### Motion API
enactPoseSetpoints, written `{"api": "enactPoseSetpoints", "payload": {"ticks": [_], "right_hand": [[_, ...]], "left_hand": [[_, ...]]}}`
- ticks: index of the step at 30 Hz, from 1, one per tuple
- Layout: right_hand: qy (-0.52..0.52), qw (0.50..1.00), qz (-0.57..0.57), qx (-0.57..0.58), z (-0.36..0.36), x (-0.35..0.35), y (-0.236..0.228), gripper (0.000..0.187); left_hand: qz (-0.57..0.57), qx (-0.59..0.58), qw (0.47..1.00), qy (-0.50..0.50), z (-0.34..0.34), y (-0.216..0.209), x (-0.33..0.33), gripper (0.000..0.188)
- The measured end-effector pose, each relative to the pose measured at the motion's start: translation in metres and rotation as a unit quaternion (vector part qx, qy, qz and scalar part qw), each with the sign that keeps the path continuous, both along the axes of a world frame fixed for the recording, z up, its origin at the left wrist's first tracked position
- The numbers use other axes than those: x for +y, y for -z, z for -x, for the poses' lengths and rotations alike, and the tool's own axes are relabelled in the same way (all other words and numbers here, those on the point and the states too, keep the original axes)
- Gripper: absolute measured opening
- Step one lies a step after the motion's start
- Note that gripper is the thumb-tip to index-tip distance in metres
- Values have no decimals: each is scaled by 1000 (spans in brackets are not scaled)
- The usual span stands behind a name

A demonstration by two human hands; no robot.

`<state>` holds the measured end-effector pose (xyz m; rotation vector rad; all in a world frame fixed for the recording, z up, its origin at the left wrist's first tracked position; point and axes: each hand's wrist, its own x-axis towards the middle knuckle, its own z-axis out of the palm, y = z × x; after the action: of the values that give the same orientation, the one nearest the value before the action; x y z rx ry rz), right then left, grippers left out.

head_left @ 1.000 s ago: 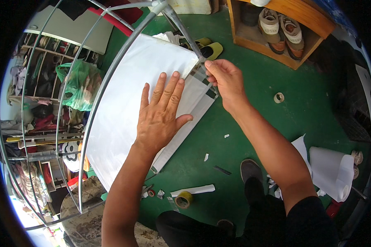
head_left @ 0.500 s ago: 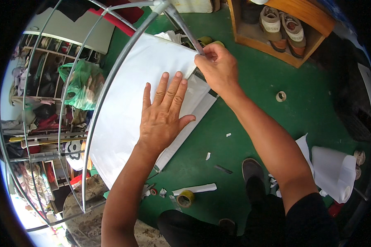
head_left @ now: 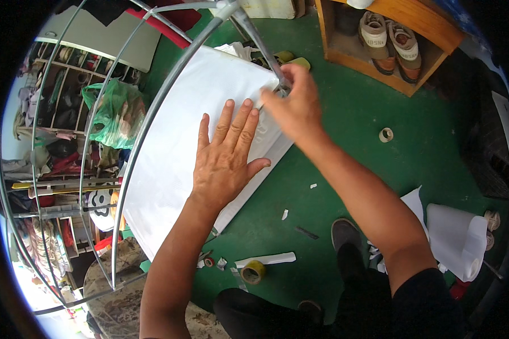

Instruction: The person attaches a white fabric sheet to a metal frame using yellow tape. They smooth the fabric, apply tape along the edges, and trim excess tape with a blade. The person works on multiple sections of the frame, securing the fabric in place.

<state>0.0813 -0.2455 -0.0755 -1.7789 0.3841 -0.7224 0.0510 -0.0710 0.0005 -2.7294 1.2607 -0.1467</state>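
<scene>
Right hand [head_left: 293, 104] shifted since earlier frame from white sheet's top corner down onto its upper right edge, closer to left hand. Fingers bunched at grey metal rod [head_left: 260, 40]; whether anything is pinched cannot be told. Left hand [head_left: 227, 155] laid flat, fingers spread, on white sheet [head_left: 181, 141]. Sheet stretched over curved wire frame [head_left: 124, 186]. Tape roll [head_left: 253, 272] seen below sheet on green floor [head_left: 345, 147].
</scene>
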Motion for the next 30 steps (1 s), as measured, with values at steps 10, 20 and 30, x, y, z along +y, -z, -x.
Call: {"api": "enactPoseSetpoints", "payload": {"ticks": [10,20,30], "right_hand": [[-79,969,-225,-70,25,-22,29,44],[-178,926,-332,-16,20,-24,22,19],[-171,951,-255,-23,19,-35,34,25]], "left_hand": [[-11,0,1000,-6,-3,1,4,99],[7,-4,1000,14,-4,-12,-2,80],[154,-79,983,55,-61,10,-53,52]]}}
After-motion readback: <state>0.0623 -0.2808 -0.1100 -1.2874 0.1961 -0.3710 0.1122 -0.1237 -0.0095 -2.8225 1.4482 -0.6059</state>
